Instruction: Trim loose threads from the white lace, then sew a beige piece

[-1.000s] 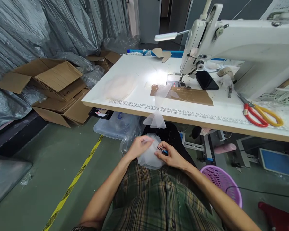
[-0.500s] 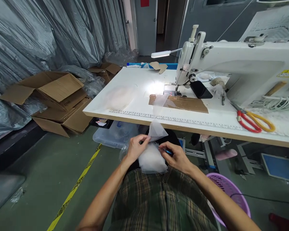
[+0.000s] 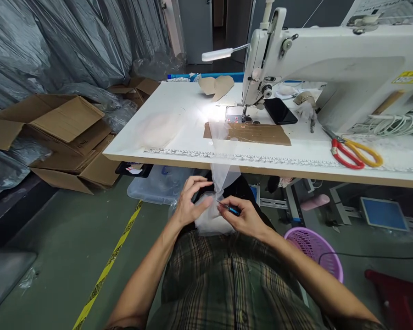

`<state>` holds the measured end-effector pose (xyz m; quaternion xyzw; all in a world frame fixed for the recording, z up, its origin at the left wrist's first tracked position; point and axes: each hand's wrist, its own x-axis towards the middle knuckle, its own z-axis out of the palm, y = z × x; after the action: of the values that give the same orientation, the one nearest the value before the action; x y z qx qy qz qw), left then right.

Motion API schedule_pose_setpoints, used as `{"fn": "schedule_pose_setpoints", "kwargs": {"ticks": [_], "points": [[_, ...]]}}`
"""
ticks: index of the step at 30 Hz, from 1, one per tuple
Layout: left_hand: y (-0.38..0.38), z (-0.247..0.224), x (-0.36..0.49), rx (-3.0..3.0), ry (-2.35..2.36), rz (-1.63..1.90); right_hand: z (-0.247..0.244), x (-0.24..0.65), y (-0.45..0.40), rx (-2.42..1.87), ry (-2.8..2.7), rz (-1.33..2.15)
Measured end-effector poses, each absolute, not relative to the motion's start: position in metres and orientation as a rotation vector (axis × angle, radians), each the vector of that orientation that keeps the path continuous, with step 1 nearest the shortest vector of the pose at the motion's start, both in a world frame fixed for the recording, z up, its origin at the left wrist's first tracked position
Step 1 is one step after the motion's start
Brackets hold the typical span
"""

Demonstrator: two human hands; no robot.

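A strip of sheer white fabric (image 3: 221,176) hangs from the tabletop over its front edge to a bunched white sheer piece (image 3: 209,223) on my lap. My left hand (image 3: 192,201) is beside the fabric, with thumb and fingers spread apart. In my right hand (image 3: 245,215) is a small blue-and-black tool with a thin pointed tip (image 3: 232,210), closed between thumb and fingers. Its tip points at the gathered part of the fabric; I cannot tell whether it touches. The tool's exact kind is too small to make out.
Above the lap stands a white table (image 3: 189,133) with a sewing machine (image 3: 330,55). On it lie a brown cardboard strip (image 3: 261,134), a black phone (image 3: 280,111), red-and-yellow scissors (image 3: 356,153) and pale sheer fabric (image 3: 158,130). A purple basket (image 3: 316,250) sits lower right; cardboard boxes (image 3: 65,137) left.
My left fingers have opened from a pinch on the fabric. My right hand has brought the tool left to the gathered fabric. The view has tilted down.
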<state>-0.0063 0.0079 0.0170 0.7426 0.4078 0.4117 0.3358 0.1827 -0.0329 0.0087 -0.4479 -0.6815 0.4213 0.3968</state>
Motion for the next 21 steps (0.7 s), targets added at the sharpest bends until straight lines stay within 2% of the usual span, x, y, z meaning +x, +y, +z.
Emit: {"fn": "schedule_pose_setpoints", "kwargs": {"ticks": [6, 13, 21], "points": [[0.020, 0.004, 0.008, 1.493, 0.638, 0.832, 0.014, 0.183, -0.040, -1.026, -1.679, 1.188], [0.003, 0.001, 0.001, 1.224, 0.896, 0.773, 0.007, 0.198, -0.036, -1.140, -1.719, 1.210], [-0.003, 0.013, -0.006, 1.280, 1.060, 0.703, -0.002, 0.200, -0.013, -1.220, -1.961, 1.154]]}}
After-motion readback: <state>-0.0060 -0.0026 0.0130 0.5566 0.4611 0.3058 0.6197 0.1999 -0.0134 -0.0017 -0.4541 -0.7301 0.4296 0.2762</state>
